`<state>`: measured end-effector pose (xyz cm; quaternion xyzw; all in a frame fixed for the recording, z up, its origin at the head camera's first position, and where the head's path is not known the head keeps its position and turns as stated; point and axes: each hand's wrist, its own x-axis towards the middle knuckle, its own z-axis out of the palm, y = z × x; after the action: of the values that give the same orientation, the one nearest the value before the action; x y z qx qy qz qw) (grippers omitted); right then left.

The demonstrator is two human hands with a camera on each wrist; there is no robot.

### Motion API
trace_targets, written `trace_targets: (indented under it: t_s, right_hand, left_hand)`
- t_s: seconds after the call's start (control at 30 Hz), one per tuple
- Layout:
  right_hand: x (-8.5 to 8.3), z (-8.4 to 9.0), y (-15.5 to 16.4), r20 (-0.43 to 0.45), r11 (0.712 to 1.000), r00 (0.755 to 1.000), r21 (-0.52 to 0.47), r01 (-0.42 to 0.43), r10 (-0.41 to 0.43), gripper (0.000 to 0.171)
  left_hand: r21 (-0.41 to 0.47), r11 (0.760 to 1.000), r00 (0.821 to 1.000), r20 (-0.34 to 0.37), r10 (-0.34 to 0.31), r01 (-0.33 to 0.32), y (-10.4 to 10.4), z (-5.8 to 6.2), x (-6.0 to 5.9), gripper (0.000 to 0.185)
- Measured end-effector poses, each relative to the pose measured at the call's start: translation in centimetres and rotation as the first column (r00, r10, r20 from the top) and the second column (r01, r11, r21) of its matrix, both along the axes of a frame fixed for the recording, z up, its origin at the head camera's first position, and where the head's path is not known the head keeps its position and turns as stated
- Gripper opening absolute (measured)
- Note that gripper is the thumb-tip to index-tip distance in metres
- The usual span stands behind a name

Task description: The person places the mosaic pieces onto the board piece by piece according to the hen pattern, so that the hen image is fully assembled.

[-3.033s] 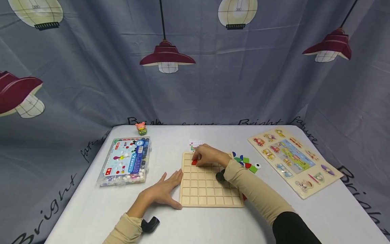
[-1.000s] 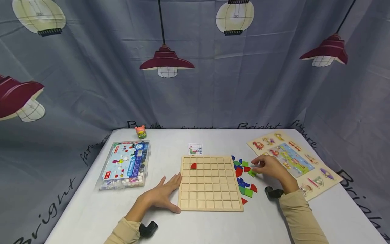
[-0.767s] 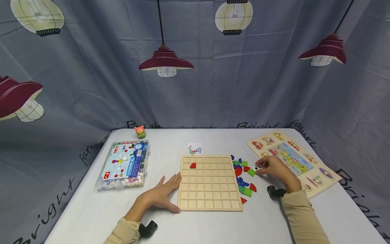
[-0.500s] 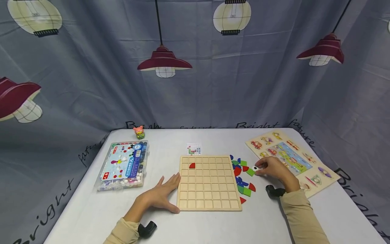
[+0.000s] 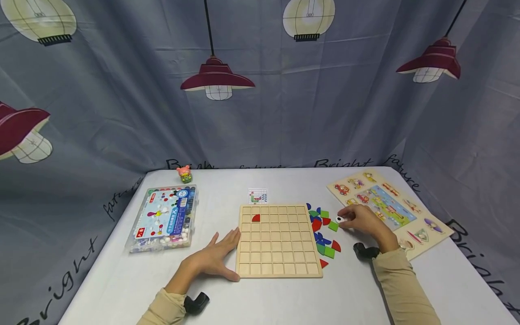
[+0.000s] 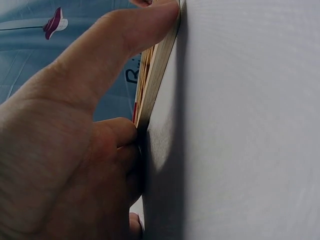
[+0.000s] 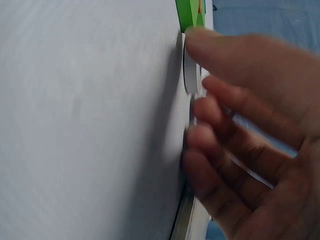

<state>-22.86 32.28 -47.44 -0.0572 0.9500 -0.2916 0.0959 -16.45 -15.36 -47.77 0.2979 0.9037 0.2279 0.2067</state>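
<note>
My left hand [image 5: 217, 257] lies with straight, spread fingers along the left edge of a wooden grid board [image 5: 280, 271]; in the left wrist view its thumb [image 6: 125, 32] presses the board's side [image 6: 159, 70]. One red quarter-circle piece [image 5: 256, 218] sits in a cell near the board's upper left. To the right of the board, my right hand [image 5: 363, 222] pinches a white disc with a black dot [image 5: 339, 219] between thumb and index finger. The right wrist view shows the disc [image 7: 191, 72] low at the tabletop, its other fingers curled loosely. A green square [image 5: 333, 226] lies beside the disc.
Blue, green and red pieces [image 5: 321, 239] lie scattered along the board's right side. A small pattern card [image 5: 257, 196] is behind the board. A picture puzzle board [image 5: 434, 241] lies at right; a clear bead case [image 5: 162, 216] and a pig figurine [image 5: 184, 174] are at left.
My right hand has left the red quarter-circle in the board and moved right to the loose pieces, where its fingers closed around the white disc. The left hand has stayed at the board's edge.
</note>
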Motion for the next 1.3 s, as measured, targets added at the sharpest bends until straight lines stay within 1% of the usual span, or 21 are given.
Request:
trace_targets:
  t_s: [0.07,0.17,0.3,0.43,0.7,0.8,0.97,1.2,1.3]
  right_hand:
    - [0.01,-0.10,-0.04,0.003,1.000,1.000,0.006,0.013,-0.013,0.037]
    - [0.00,-0.17,-0.10,-0.005,1.000,1.000,0.010,0.022,-0.022,0.035]
    - [-0.06,-0.19,-0.07,-0.027,1.000,1.000,-0.004,0.000,0.000,0.031]
    - [-0.15,-0.29,0.08,-0.045,1.000,0.999,-0.021,-0.018,0.017,0.032]
    - [-0.21,-0.73,0.34,-0.074,0.999,0.997,-0.047,-0.026,0.022,0.027]
    - [-0.14,-0.63,0.28,-0.066,0.999,0.998,-0.048,-0.020,0.017,0.026]
    - [0.07,-0.47,0.03,-0.028,0.999,1.000,-0.043,0.012,-0.013,0.027]
    - [0.02,-0.11,-0.11,-0.033,0.998,0.999,-0.058,0.027,-0.029,0.030]
    - [0.00,0.15,-0.35,-0.037,0.998,0.999,-0.063,0.018,-0.020,0.030]
  left_hand:
    - [-0.002,1.000,1.000,0.000,-0.003,0.003,-0.01,-0.08,-0.04,0.122]
    - [-0.003,1.000,1.000,-0.001,-0.005,0.005,-0.02,-0.22,-0.12,0.121]
    - [-0.003,1.000,1.000,-0.002,-0.006,0.006,-0.04,-0.28,-0.17,0.121]
    - [-0.005,1.000,1.000,0.000,-0.005,0.005,-0.02,-0.34,-0.23,0.121]
    - [-0.005,1.000,1.000,-0.003,-0.003,0.003,-0.02,-0.35,-0.21,0.122]
    - [-0.005,1.000,1.000,-0.004,-0.003,0.003,-0.03,-0.34,-0.19,0.122]
    - [-0.008,1.000,1.000,-0.001,-0.007,0.007,-0.08,-0.34,-0.15,0.121]
    - [-0.009,1.000,1.000,0.004,-0.007,0.007,-0.07,-0.32,-0.24,0.121]
    - [-0.009,1.000,1.000,0.003,-0.007,0.007,-0.05,-0.26,-0.25,0.121]
